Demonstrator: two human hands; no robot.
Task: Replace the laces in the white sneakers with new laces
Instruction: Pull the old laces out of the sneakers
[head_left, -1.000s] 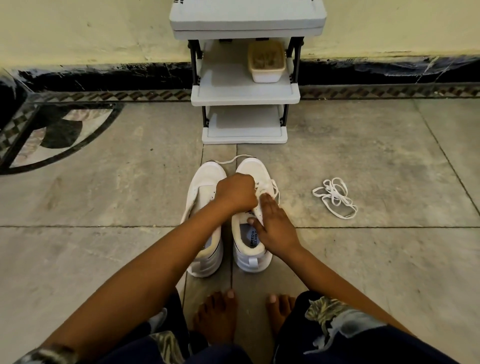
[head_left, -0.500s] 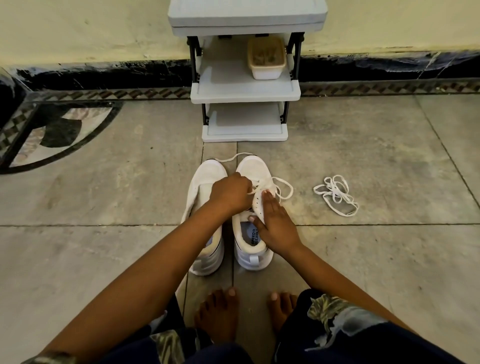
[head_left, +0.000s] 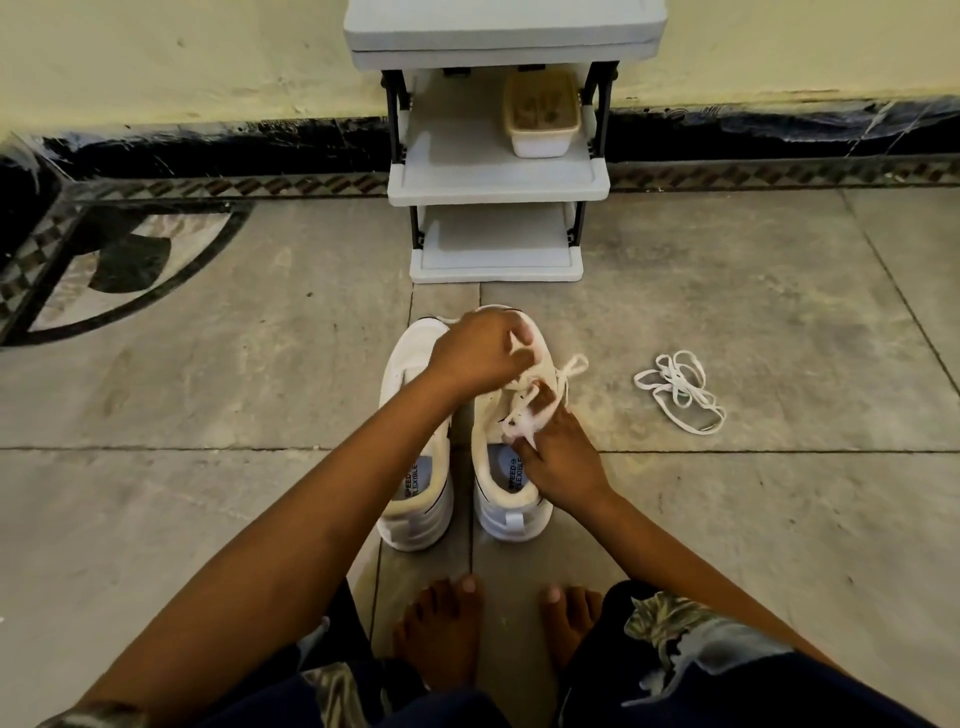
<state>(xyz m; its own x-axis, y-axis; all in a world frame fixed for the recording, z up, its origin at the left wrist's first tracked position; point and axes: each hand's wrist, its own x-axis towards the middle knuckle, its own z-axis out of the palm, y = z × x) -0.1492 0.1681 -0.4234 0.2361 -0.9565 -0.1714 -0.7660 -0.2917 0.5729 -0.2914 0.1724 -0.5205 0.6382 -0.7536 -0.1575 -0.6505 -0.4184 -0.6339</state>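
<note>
Two white sneakers stand side by side on the floor, the left sneaker (head_left: 415, 478) and the right sneaker (head_left: 511, 499), toes pointing away from me. My left hand (head_left: 475, 353) is over the right sneaker's toe area, fingers curled round its white lace (head_left: 569, 369). My right hand (head_left: 556, 449) rests on the right sneaker's tongue and pinches a bunch of the same lace. A loop of that lace hangs off the shoe's right side. A loose bundle of white laces (head_left: 678, 392) lies on the floor to the right.
A grey plastic shoe rack (head_left: 498, 176) stands against the wall just beyond the sneakers, with a beige tub (head_left: 540, 117) on its middle shelf. My bare feet (head_left: 441, 623) are close behind the shoes. Stone floor tiles spread on both sides.
My left hand has moved up and forward over the toe, drawing the lace with it. The loop on the shoe's right side has grown, and my right hand has gathered lace at the tongue.
</note>
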